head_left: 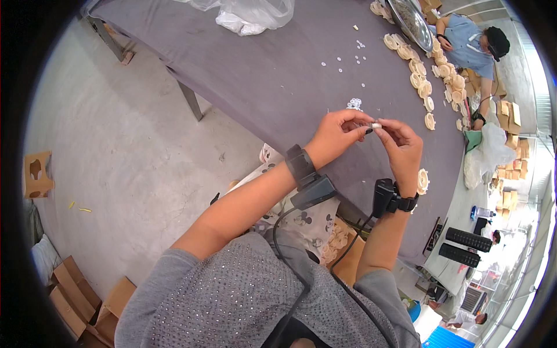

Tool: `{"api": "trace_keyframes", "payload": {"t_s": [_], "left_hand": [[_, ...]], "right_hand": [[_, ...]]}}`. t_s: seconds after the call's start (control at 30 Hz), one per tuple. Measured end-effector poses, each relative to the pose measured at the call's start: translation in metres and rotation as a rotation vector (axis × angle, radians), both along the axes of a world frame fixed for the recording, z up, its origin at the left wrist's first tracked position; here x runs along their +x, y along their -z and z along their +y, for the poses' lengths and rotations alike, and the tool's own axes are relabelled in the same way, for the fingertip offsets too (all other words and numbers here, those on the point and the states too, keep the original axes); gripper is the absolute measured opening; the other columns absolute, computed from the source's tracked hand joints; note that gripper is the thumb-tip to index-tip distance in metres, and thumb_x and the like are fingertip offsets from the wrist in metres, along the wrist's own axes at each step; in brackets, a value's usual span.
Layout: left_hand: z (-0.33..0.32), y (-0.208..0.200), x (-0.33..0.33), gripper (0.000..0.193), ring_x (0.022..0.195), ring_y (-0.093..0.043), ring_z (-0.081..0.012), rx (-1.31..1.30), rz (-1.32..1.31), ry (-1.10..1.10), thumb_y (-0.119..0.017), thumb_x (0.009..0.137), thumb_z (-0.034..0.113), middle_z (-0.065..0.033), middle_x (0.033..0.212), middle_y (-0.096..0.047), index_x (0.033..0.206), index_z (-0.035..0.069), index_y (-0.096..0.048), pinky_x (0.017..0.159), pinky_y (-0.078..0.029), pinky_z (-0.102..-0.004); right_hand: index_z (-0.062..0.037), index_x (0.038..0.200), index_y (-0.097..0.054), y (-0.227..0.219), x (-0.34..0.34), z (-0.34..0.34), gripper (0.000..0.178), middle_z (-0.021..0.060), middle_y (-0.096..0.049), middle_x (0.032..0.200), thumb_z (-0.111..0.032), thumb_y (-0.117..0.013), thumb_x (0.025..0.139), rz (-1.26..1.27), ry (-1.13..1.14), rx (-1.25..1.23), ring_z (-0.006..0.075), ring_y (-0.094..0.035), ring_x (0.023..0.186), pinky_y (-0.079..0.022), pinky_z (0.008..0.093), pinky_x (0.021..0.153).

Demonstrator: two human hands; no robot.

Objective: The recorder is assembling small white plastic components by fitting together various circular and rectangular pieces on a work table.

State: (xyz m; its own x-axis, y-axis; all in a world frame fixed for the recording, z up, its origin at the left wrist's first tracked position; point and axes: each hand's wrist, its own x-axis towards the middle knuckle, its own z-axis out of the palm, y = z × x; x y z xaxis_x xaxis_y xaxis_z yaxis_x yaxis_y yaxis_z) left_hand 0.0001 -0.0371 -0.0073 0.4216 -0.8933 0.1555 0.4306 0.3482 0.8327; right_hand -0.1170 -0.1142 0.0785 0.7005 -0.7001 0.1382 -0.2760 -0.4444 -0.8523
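Above grey cloth (261, 75), a whitish piece (376, 126) seems pinched between both hands (341, 133) (404, 149).

Left hand (335, 138), right hand (405, 153), pinching pale piece (376, 125)

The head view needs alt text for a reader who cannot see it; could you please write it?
A person's left hand and right hand pinch a small pale object between them above a table covered in grey cloth. A cluster of small white pieces lies just beyond, and round cream parts line the table's right side, near a co-worker in blue.
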Motion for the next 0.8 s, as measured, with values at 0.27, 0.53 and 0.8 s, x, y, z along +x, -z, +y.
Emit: {"api": "trace_keyframes", "payload": {"t_s": [0.27,0.53,0.8], "left_hand": [[0.007,-0.001,-0.009,0.020,0.074,-0.062,-0.0175,-0.013,-0.618,-0.293,-0.063,0.077,0.007,-0.0089,0.089,-0.064,0.097,0.004,-0.061,0.065,-0.050,-0.0266],[0.006,0.002,-0.018,0.014,0.073,-0.061,-0.0291,0.057,-0.931,-0.327,-0.061,0.079,0.012,-0.0111,0.080,-0.062,0.091,0.007,-0.056,0.062,-0.048,-0.0348],[0.003,-0.002,-0.017,0.014,0.071,-0.060,-0.0296,0.082,-1.048,-0.266,-0.058,0.080,0.015,-0.0114,0.079,-0.061,0.092,0.008,-0.055,0.060,-0.048,-0.0370]], "right_hand": [[0.0026,0.091,-0.064,-0.002,-0.011,0.000,0.016,0.0090,-0.066,0.086,-0.005,-0.065,0.076,0.090,-0.018,0.080,0.0139,-0.062,0.081,-0.047,0.0243,0.076],[0.0038,0.090,-0.064,0.013,-0.018,0.001,0.017,0.0087,-0.066,0.085,-0.008,-0.063,0.078,0.079,0.017,0.220,0.0126,-0.062,0.078,-0.048,0.0238,0.073],[0.0037,0.090,-0.063,0.036,-0.037,-0.005,0.016,0.0067,-0.064,0.086,-0.009,-0.062,0.080,-0.055,0.083,0.389,0.0111,-0.059,0.077,-0.047,0.0230,0.072]]}}
